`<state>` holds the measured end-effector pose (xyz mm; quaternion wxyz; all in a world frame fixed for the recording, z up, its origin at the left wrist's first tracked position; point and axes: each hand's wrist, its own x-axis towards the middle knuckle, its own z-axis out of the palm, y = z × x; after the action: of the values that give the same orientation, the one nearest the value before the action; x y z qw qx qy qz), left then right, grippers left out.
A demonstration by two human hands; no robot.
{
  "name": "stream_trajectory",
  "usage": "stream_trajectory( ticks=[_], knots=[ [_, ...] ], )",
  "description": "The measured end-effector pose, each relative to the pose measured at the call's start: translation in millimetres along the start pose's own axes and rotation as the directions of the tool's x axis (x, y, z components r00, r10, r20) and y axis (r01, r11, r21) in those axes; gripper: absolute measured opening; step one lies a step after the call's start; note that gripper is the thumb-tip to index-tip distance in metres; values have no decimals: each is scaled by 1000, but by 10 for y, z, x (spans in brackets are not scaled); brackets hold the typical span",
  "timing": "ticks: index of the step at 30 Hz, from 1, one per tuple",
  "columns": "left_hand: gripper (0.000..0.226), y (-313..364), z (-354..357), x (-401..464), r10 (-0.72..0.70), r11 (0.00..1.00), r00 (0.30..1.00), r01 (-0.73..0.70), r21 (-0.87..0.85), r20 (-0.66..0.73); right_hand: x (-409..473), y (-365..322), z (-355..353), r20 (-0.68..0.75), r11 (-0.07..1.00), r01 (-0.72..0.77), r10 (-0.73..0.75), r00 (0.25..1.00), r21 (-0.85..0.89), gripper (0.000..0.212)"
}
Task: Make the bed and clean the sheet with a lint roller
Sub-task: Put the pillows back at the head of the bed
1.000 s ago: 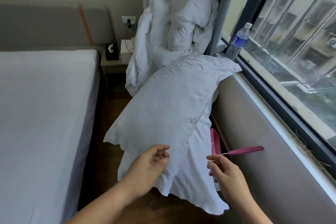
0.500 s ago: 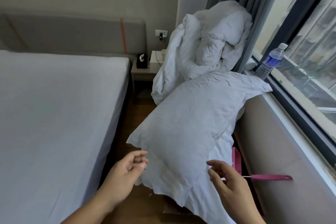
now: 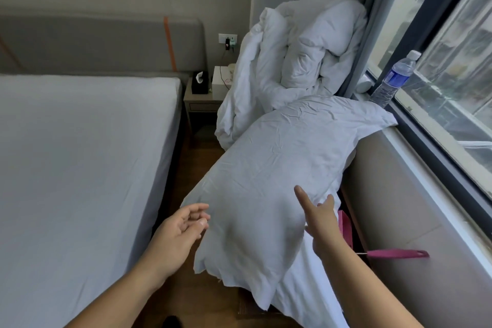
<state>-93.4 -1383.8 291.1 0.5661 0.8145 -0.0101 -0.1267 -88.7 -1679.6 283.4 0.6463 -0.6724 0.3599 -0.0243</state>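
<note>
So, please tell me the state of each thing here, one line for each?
Bed: bare sheet, no pillow or duvet.
Pillow: leaning on ledge, wrinkled.
Duvet: bunched in corner.
Water bottle: upright, capped.
Left hand: open, holding nothing.
Right hand: open, fingers spread.

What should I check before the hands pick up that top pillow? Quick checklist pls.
1. Left hand free: ok, fingers loosely curled, holding nothing.
2. Right hand free: ok, fingers spread over the pillow.
3. Top pillow reachable: ok, lying between both hands.
4. Nothing resting on the pillow: ok.
5. Bed sheet ready to receive it: ok, flat and bare.
6. Pink lint roller clear of the lift: cannot tell, its head is hidden behind the right arm.
</note>
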Motion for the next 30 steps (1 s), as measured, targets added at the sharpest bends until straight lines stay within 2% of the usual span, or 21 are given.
stream_trajectory(
  ticks=[6,8,10,13,15,20,30],
  knots=[
    [28,-64,-375,361,49,999,998,-49,4,47,286,-233,355,-162,965,-252,260,952,71,122],
    [28,-71,-528,489,68,998,996,-69,11,59,371,-244,457,-207,959,-264,281,937,107,115],
    [28,-72,-666,630,81,997,994,-82,7,78,456,-226,535,-224,959,-209,250,942,193,89],
    [27,-43,-823,817,89,996,991,-91,15,104,480,-231,618,-203,946,-120,187,961,300,38],
    [26,-14,-877,919,89,996,989,-92,22,114,475,-272,650,-217,941,-79,156,964,330,21],
    [25,72,-886,1116,105,993,989,-110,41,105,481,-524,651,-143,916,60,-2,990,398,33],
    [19,176,-779,1430,64,998,997,-65,19,37,472,-984,380,-87,875,267,-254,963,403,29]
  ],
)
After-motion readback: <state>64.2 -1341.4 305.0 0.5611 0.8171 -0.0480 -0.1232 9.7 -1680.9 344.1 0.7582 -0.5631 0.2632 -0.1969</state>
